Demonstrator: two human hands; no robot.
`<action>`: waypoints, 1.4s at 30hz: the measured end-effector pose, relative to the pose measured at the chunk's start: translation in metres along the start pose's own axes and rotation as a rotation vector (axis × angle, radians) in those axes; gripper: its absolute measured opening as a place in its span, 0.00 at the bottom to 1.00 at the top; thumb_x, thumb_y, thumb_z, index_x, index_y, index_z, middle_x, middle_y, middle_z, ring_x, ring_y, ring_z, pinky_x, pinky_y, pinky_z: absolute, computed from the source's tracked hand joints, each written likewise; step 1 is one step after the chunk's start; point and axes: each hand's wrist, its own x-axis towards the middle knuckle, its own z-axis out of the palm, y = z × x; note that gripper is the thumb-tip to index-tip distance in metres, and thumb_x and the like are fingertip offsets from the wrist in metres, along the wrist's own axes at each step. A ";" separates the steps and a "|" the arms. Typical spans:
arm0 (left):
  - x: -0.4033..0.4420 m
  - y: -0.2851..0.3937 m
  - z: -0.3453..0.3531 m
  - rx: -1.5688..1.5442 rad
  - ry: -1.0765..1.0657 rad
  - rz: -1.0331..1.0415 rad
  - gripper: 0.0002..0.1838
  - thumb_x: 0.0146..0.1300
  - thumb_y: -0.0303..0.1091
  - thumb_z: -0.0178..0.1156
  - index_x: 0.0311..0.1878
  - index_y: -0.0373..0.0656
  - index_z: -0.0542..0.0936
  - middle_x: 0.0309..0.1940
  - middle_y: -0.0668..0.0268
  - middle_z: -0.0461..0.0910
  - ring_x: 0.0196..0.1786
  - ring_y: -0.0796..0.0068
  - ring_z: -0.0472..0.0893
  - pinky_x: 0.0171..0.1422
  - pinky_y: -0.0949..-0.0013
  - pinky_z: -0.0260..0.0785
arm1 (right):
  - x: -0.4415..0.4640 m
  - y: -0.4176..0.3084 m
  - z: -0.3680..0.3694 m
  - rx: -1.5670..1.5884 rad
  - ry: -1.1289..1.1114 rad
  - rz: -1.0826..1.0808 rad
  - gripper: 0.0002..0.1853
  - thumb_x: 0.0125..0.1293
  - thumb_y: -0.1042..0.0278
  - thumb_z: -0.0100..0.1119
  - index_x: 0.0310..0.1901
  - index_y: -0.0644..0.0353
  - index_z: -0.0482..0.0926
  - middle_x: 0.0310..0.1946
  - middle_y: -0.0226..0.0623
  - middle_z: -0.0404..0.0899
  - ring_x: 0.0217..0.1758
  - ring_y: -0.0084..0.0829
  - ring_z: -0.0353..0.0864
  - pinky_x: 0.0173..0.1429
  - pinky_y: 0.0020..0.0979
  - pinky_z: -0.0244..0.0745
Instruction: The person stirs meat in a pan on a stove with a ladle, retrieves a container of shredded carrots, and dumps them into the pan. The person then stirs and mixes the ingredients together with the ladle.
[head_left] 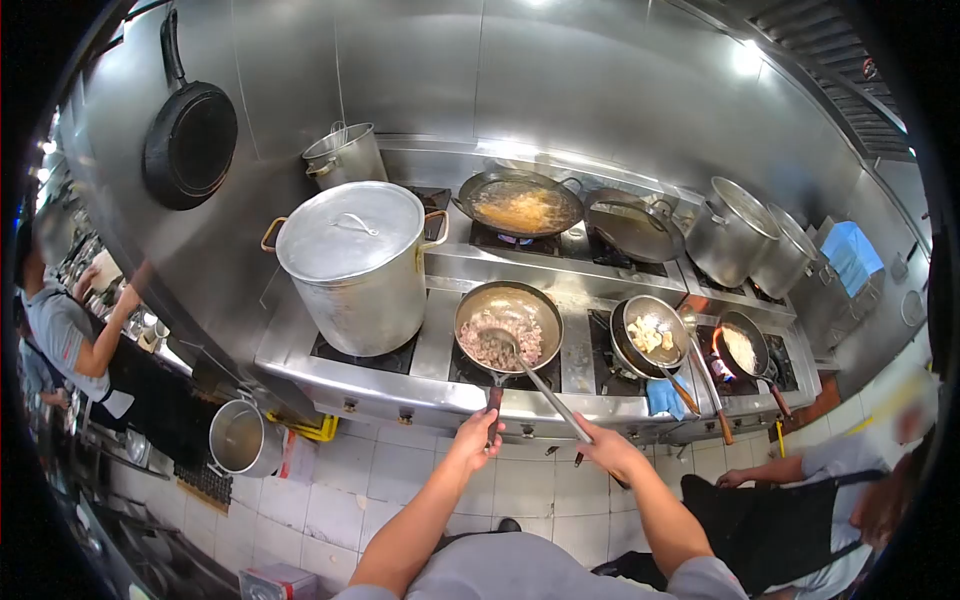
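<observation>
On the front row of the steel range (437, 340), beside one big lidded stockpot (355, 300), sits a dark-rimmed pan (497, 299), its tan inner wall bare above small, pinkish chopped pieces (518, 328), probably meat, though too small to be sure. The left hand (475, 440) is wrapped round its single handle (495, 398); the right hand (612, 450) is closed on one long metal ladle (550, 393), its bowl among the pieces. Behind stand two woks (500, 183) and, farther right, two tall pots (735, 250).

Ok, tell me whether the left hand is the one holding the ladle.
No, the left hand grips the handle of the pan, while the right hand holds the ladle.
</observation>
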 end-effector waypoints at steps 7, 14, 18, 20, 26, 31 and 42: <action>-0.001 0.000 0.001 -0.026 -0.012 0.002 0.12 0.67 0.42 0.54 0.48 0.50 0.69 0.30 0.68 0.74 0.20 0.76 0.69 0.19 0.73 0.58 | 0.045 -0.021 0.029 -0.094 0.310 -0.058 0.37 0.61 0.65 0.53 0.71 0.38 0.51 0.45 0.56 0.78 0.49 0.53 0.77 0.55 0.43 0.70; 0.004 0.003 -0.004 -0.010 -0.026 -0.005 0.11 0.68 0.42 0.53 0.49 0.50 0.69 0.31 0.68 0.73 0.21 0.76 0.69 0.18 0.72 0.57 | -0.021 -0.036 -0.021 -0.227 -0.007 -0.082 0.38 0.59 0.68 0.53 0.71 0.37 0.53 0.47 0.54 0.78 0.48 0.53 0.78 0.52 0.41 0.72; 0.005 0.000 -0.009 -0.026 -0.065 -0.010 0.11 0.68 0.42 0.53 0.48 0.50 0.69 0.30 0.68 0.73 0.21 0.76 0.69 0.18 0.73 0.56 | 0.003 -0.017 -0.016 -0.083 0.082 -0.032 0.38 0.58 0.68 0.56 0.70 0.38 0.54 0.46 0.57 0.78 0.47 0.52 0.79 0.51 0.40 0.72; 0.003 0.000 -0.006 -0.034 -0.075 -0.023 0.10 0.68 0.42 0.53 0.47 0.50 0.69 0.30 0.68 0.73 0.20 0.76 0.69 0.18 0.73 0.56 | 0.024 -0.022 0.002 -0.204 0.273 -0.058 0.38 0.59 0.67 0.54 0.71 0.42 0.52 0.44 0.58 0.78 0.47 0.52 0.78 0.52 0.41 0.72; 0.006 0.007 -0.006 -0.029 -0.059 -0.040 0.09 0.67 0.41 0.54 0.47 0.51 0.69 0.26 0.69 0.74 0.20 0.75 0.69 0.17 0.73 0.57 | 0.000 -0.026 0.009 -0.071 -0.026 -0.108 0.38 0.60 0.65 0.56 0.71 0.42 0.52 0.38 0.50 0.80 0.28 0.39 0.78 0.39 0.36 0.75; 0.004 0.006 -0.013 0.015 -0.076 -0.033 0.11 0.69 0.41 0.51 0.51 0.51 0.69 0.28 0.68 0.72 0.19 0.75 0.69 0.18 0.72 0.59 | 0.038 -0.009 0.014 0.105 0.179 -0.080 0.39 0.59 0.65 0.58 0.71 0.48 0.53 0.39 0.49 0.80 0.27 0.37 0.76 0.38 0.34 0.74; 0.003 0.011 -0.022 0.025 -0.063 -0.041 0.13 0.68 0.42 0.52 0.51 0.48 0.69 0.31 0.66 0.73 0.19 0.75 0.69 0.17 0.73 0.57 | -0.026 -0.041 0.028 -0.287 0.176 -0.179 0.38 0.61 0.63 0.54 0.71 0.48 0.51 0.39 0.54 0.80 0.37 0.47 0.81 0.44 0.42 0.74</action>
